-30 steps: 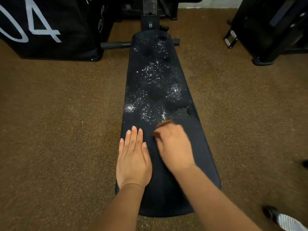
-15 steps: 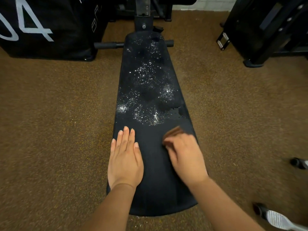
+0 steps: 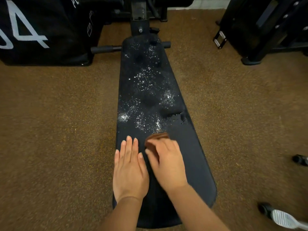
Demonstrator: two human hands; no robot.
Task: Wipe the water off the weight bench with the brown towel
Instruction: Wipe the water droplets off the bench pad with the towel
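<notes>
A long black weight bench (image 3: 196, 155) runs away from me down the middle of the view. Glittering water droplets (image 3: 146, 100) cover its middle and far part; the near part looks dark and dull. My right hand (image 3: 168, 162) presses a folded brown towel (image 3: 157, 138) onto the pad just below the wet patch; only the towel's front edge shows past my fingers. My left hand (image 3: 130, 169) lies flat on the bench's left side, fingers together, touching nothing else.
Brown speckled carpet (image 3: 58, 130) surrounds the bench. A black box with white numerals (image 3: 41, 30) stands far left, black rack frames (image 3: 266, 30) far right. The bench's upright post (image 3: 139, 19) and side handle (image 3: 106, 49) are at its far end. A shoe (image 3: 280, 215) is at lower right.
My right hand swept the towel right, then back left toward the centre of the pad. My left hand stayed flat in place. The camera shifted slightly.
</notes>
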